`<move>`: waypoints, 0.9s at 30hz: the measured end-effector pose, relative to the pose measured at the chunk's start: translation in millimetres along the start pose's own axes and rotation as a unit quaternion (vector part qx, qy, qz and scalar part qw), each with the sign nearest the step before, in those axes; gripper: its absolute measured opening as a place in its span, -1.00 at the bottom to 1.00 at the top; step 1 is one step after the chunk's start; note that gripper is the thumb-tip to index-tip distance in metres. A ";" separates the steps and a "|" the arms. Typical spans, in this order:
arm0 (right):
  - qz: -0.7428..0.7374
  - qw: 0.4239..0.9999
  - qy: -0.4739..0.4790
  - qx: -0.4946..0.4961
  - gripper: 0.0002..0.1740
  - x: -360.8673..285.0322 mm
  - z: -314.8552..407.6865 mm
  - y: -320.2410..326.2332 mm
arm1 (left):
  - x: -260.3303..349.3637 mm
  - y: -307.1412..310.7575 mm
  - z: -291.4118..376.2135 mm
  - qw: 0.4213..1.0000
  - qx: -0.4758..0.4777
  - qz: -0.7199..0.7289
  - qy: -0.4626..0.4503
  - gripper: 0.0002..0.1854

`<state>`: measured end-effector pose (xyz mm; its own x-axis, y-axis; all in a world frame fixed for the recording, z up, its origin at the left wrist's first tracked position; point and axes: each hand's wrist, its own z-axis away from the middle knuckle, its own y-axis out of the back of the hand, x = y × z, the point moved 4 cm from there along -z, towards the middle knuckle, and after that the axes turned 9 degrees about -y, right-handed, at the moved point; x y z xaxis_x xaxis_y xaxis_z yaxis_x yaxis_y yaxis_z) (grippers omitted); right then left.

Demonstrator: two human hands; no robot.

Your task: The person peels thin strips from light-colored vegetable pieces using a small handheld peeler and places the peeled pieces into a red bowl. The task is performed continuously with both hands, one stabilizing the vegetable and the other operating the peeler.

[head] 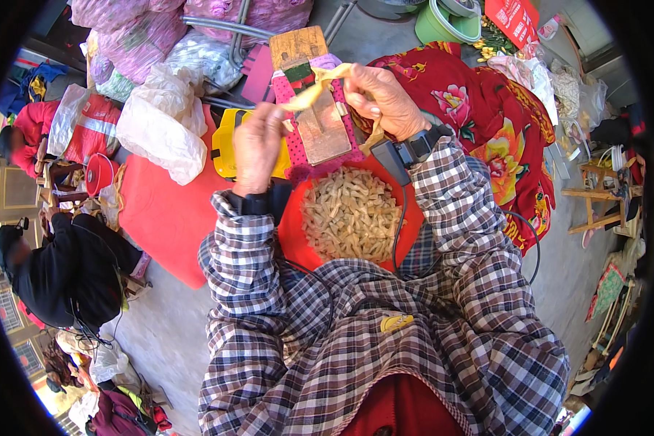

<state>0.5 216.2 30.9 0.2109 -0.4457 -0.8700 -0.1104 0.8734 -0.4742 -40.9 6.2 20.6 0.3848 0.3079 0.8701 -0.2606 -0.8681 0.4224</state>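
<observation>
Between my two hands a yellowish, flat, limp strip (312,98) is stretched over a wooden board (322,133). The fingers of my left hand (259,144) pinch its one end. My right hand (384,101) grips the other part, and a loose length hangs below that palm. The board lies on pink cloth with black dots (297,155). Beyond it stands a worn wooden block (298,46) with a dark green piece at its near side. Under my wrists, a red basin (291,229) holds many short, pale, knotted-looking pieces (354,215).
A yellow plastic object (226,144) and a white plastic bag (163,131) lie left of the board. A red flowered cloth (468,114) is heaped at the right. Cables run from my wrist devices. Other people sit at the far left. A green bucket (433,24) stands beyond.
</observation>
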 end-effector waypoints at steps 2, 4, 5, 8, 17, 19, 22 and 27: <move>-0.089 0.995 0.045 -0.015 -0.61 -0.4 -2.9 -1.8 | 6.3 -18.0 4.7 0.995 -0.083 0.007 -0.048 -0.82; 0.028 0.996 0.079 0.036 -0.63 2.2 -4.4 -3.4 | 15.7 -26.9 6.4 0.987 -0.118 0.000 -0.113 -0.83; 0.089 0.988 0.122 0.040 -0.64 0.4 -2.0 -4.7 | 18.5 -26.8 4.3 0.988 -0.097 0.000 -0.119 -0.84; 0.271 0.959 0.068 0.053 -0.63 14.9 -6.9 -13.6 | 29.7 -20.7 -1.4 0.982 -0.018 -0.037 -0.184 -0.88; 0.273 0.960 -0.017 -0.063 -0.75 23.5 -4.0 -22.4 | 28.2 -33.0 1.6 0.971 0.006 0.205 -0.125 -0.97; 0.275 0.960 -0.005 -0.043 -0.78 25.3 -4.7 -22.4 | 25.5 -36.2 2.0 0.950 -0.007 0.303 -0.075 -0.96; 0.305 0.952 0.031 0.013 -0.81 29.0 -8.6 -20.7 | 26.0 -36.7 -0.2 0.954 -0.003 0.290 -0.082 -0.94; 0.406 0.891 0.166 0.119 -0.73 25.0 -7.7 -19.9 | 16.7 -35.6 -1.9 0.945 0.019 0.327 0.003 -0.95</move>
<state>0.4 186.2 17.6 -0.1472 0.3533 -0.9239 0.1220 0.9334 0.3375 -26.9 43.0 20.6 0.1476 -0.2971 0.9434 -0.4086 -0.8869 -0.2154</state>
